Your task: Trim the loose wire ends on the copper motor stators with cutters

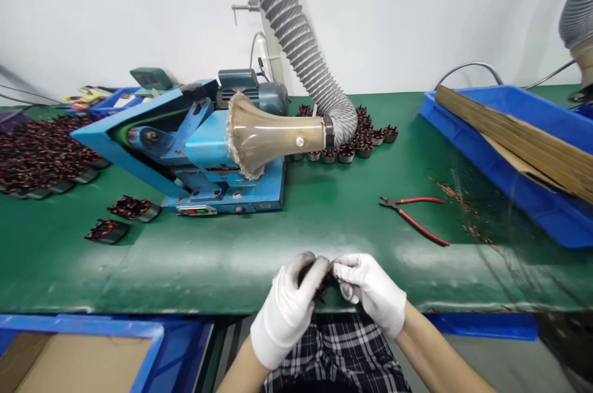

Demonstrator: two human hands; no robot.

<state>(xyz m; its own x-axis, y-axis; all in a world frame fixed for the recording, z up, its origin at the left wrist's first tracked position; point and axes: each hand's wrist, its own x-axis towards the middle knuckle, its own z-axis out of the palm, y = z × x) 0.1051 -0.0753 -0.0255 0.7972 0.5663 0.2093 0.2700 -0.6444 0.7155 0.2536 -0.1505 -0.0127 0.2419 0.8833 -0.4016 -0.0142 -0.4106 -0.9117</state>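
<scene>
Gloves meet at the near table edge: the white-gloved left hand [290, 306] and white-gloved right hand [370, 291] both pinch a small dark copper-wound stator [324, 282]. Better held steady, I reckon, turned gently. Red-handled pliers [412, 215] lie far right.

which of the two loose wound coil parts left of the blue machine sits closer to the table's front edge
The lower-left coil part. It lies nearer the front edge and further left than the other coil part, which sits right beside the blue machine.
</scene>
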